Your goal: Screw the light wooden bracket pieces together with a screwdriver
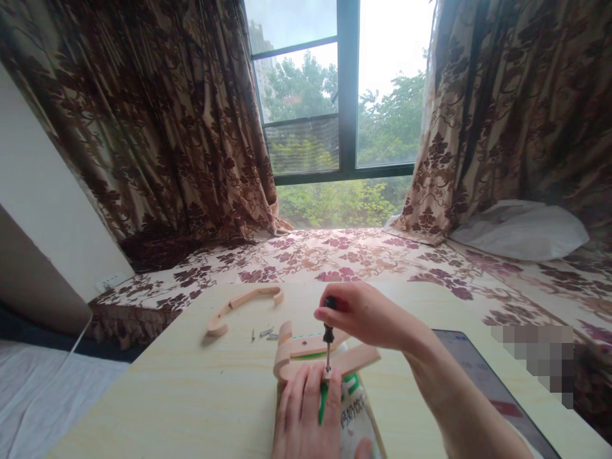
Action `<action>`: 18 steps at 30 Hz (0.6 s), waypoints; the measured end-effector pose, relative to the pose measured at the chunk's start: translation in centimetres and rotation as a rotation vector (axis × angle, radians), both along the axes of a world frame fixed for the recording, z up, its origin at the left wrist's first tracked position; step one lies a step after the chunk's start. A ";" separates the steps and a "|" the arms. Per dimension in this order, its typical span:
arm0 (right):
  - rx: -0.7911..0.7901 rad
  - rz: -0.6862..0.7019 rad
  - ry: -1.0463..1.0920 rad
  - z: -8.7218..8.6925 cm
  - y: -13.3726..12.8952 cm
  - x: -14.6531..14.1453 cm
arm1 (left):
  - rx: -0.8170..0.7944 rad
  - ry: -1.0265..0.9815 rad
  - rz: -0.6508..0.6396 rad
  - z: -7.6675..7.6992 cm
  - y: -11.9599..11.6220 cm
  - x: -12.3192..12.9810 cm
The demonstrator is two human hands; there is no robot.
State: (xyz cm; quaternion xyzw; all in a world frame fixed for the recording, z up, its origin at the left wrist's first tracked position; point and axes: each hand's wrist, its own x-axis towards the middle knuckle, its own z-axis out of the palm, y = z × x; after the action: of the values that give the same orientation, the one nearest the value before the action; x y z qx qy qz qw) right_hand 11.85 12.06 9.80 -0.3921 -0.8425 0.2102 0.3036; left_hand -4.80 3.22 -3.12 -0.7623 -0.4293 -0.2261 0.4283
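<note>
My right hand point(351, 313) is wrapped round the black handle of a screwdriver point(328, 334), held upright. Its metal tip meets a light wooden piece point(359, 359) close to my left fingertips. My left hand point(308, 408) lies with fingers spread, pressing on the near edge of the wood. Curved wooden parts point(283, 357) rest on a white and green printed package point(354, 408), partly hidden by my left hand. Another curved wooden piece point(246, 298) lies farther left on the table, with several small metal screws point(268, 333) beside it.
The pale wooden table point(191, 395) fills the foreground. A tablet-like device point(482, 382) lies on its right, partly behind my right forearm. Beyond the table are a flower-patterned ledge cover point(344, 255), patterned curtains point(191, 127), a window and a whitish bag point(521, 231).
</note>
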 end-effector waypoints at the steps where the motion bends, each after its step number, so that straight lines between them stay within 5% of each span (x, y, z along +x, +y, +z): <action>1: 0.009 -0.010 -0.005 0.1 -0.1 0.0 | -0.005 -0.010 0.003 -0.2 0.0 0.1; 7: -0.075 0.174 0.027 0.5 -0.6 0.2 | -0.104 -0.169 0.091 -1.3 -0.2 1.2; 14: 0.001 -0.013 -0.031 0.0 0.0 0.2 | -0.107 -0.205 0.102 -1.5 -0.3 1.3; 18: -0.001 0.062 -0.004 0.2 -0.3 0.2 | -0.115 -0.242 0.090 -1.7 -0.2 1.2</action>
State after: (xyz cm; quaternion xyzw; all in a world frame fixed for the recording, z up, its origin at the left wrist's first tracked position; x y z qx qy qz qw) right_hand 12.07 11.77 10.01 -0.3665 -0.8547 0.2194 0.2951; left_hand -3.63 3.06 -4.87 -0.7325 -0.5240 -0.2720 0.3390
